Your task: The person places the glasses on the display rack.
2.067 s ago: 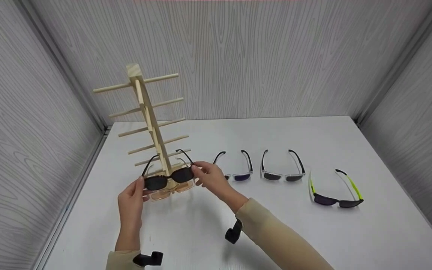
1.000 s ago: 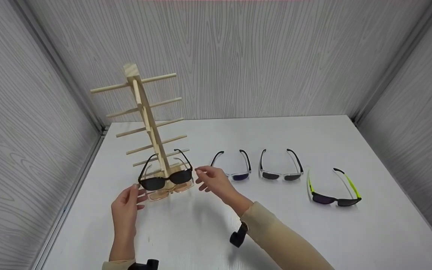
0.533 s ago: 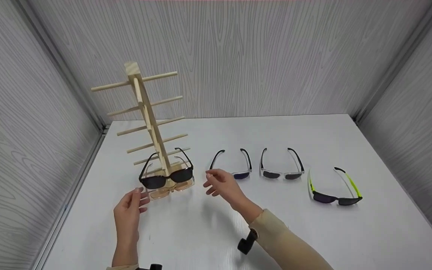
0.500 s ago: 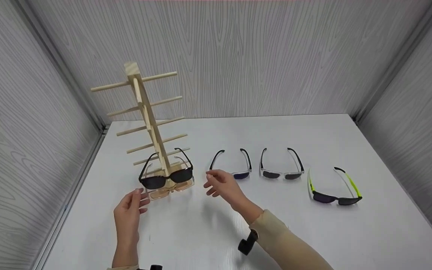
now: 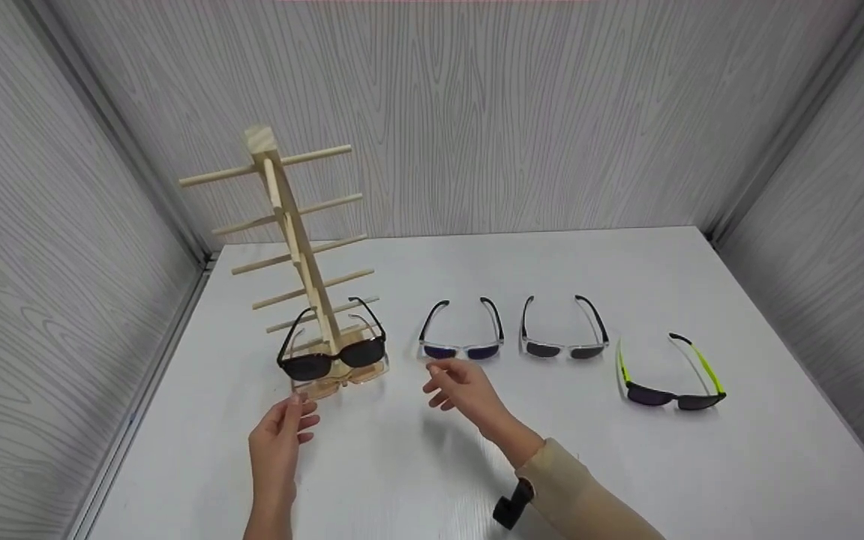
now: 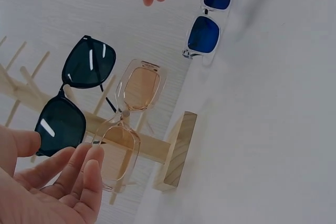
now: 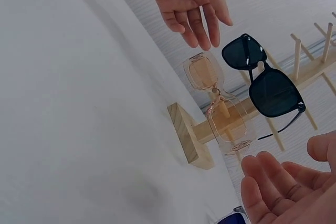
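Black sunglasses (image 5: 334, 358) hang on a lower peg of the wooden display stand (image 5: 298, 247). Just below them hang sunglasses with a clear frame and orange lenses (image 5: 367, 373). My left hand (image 5: 277, 435) is close to the lower left of the orange pair, fingers loosely bent and holding nothing. My right hand (image 5: 469, 394), also holding nothing, is in front of the clear-framed sunglasses with blue lenses (image 5: 483, 351) on the table. In the right wrist view, both hands flank the two hung pairs with relaxed fingers.
On the white table (image 5: 417, 480), clear-framed sunglasses with grey lenses (image 5: 586, 352) lie right of the blue-lensed pair. Sunglasses with yellow-green temples (image 5: 649, 396) lie farther right. Bare pegs (image 5: 319, 156) stick out of the stand's upper part. Grey wood-grain panels (image 5: 477, 112) surround the table.
Both hands held the black sunglasses at first, then let go, leaving them on the stand. My right hand has moved right and toward me; my left has drawn down a little.
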The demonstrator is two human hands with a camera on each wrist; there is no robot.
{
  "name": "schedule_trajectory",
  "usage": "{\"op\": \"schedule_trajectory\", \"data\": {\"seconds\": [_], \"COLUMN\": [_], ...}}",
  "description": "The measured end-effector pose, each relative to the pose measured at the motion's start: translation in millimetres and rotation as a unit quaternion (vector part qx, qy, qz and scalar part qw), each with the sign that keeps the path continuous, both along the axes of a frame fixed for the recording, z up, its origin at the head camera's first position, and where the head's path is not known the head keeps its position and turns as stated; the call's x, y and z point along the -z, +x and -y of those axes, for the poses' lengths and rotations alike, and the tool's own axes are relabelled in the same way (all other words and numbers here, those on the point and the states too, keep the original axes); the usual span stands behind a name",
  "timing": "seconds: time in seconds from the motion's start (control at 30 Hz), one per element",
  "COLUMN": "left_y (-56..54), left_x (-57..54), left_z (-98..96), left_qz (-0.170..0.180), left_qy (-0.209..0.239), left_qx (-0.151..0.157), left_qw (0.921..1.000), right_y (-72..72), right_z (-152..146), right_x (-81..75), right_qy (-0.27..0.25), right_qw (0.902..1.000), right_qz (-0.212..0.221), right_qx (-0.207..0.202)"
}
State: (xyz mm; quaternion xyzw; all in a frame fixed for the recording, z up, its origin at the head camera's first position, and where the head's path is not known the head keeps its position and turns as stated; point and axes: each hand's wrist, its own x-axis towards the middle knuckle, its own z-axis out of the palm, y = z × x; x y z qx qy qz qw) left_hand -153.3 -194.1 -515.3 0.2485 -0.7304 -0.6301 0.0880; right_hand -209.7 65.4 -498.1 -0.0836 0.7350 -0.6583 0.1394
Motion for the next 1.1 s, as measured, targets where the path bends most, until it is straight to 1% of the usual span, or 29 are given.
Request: {"op": "schedule_trajectory", "data": {"seconds": [0.07, 0.1, 0.13, 0.2, 0.23, 0.3, 0.33, 0.37, 0.43, 0.5, 0.6, 0.63, 0.67, 0.73, 0.77, 0.83, 0.87, 0.9, 0.97, 1.0, 1.07, 1.1], "left_y": [-3.7, -7.0, -10.7, -19.5, -22.8, -30.3, -32.2, -33.2, -33.6, -32.2, -27.4, -25.1, -21.6, -15.9, -11.9, -5.7, -3.2, -2.0, 1.3, 1.3, 1.1, 0.4], "left_x": [12.9, 24.1, 37.0, 66.3, 75.8, 98.2, 104.6, 108.6, 112.2, 110.9, 101.4, 96.2, 87.9, 75.6, 66.0, 51.4, 45.2, 42.9, 32.6, 31.5, 29.1, 28.9], "left_z": [1.0, 2.6, 5.0, 10.8, 12.1, 14.9, 15.0, 14.5, 12.1, 7.9, -1.0, -4.2, -8.0, -15.1, -19.5, -27.4, -31.3, -34.4, -41.2, -43.7, -48.2, -50.0], "left_qz": [-0.005, -0.009, -0.013, -0.019, -0.012, -0.005, -0.002, 0.001, 0.004, 0.008, 0.019, 0.022, 0.023, 0.026, 0.025, 0.029, 0.033, 0.039, 0.046, 0.051, 0.051, 0.053], "left_qy": [0.006, 0.008, 0.008, 0.006, -0.001, -0.013, -0.018, -0.02, -0.023, -0.022, -0.011, -0.008, 0.0, 0.009, 0.015, 0.022, 0.025, 0.024, 0.027, 0.024, 0.019, 0.016], "left_qx": [0.002, 0.0, -0.002, -0.006, -0.005, -0.011, -0.011, -0.01, -0.009, -0.004, 0.002, 0.005, 0.012, 0.021, 0.027, 0.035, 0.035, 0.035, 0.036, 0.034, 0.037, 0.043], "left_qw": [1.0, 0.9999, 0.9999, 0.9998, 0.9999, 0.9998, 0.9998, 0.9998, 0.9997, 0.9997, 0.9998, 0.9997, 0.9997, 0.9994, 0.9992, 0.9987, 0.9985, 0.9983, 0.998, 0.9978, 0.9978, 0.9976], "right_y": [-2.5, -3.7, -2.6, -0.7, 0.0, 1.1, 1.7, 2.0, 2.8, 3.7, 5.2, 5.6, 5.9, 6.7, 7.2, 8.4, 9.1, 9.8, 11.0, 11.5, 12.0, 11.9], "right_z": [-3, -5, -6, -8, -9, -12, -13, -14, -16, -19, -24, -25, -26, -28, -29, -31, -32, -34, -36, -38, -41, -42], "right_x": [12.1, 17.9, 18.9, 21.6, 22.8, 25.3, 26.2, 27.1, 28.4, 29.5, 31.1, 32.1, 32.9, 35.0, 36.2, 38.3, 39.4, 40.5, 42.6, 43.9, 46.2, 47.2], "right_qy": [0.0, -0.001, -0.002, -0.004, -0.004, -0.006, -0.006, -0.006, -0.005, 0.0, 0.007, 0.01, 0.011, 0.011, 0.011, 0.01, 0.008, 0.007, 0.006, 0.005, 0.004, 0.003], "right_qw": [1.0, 1.0, 1.0, 0.9999, 0.9999, 0.9999, 0.9998, 0.9998, 0.9997, 0.9996, 0.9993, 0.9992, 0.999, 0.9987, 0.9985, 0.9983, 0.9981, 0.998, 0.9977, 0.9976, 0.9974, 0.9973], "right_qz": [0.0, 0.001, 0.002, 0.006, 0.008, 0.011, 0.014, 0.016, 0.018, 0.022, 0.031, 0.033, 0.036, 0.041, 0.044, 0.046, 0.048, 0.05, 0.052, 0.052, 0.051, 0.051], "right_qx": [0.003, 0.005, 0.006, 0.008, 0.01, 0.012, 0.013, 0.013, 0.014, 0.014, 0.018, 0.02, 0.023, 0.028, 0.031, 0.035, 0.037, 0.038, 0.042, 0.044, 0.05, 0.053]}}
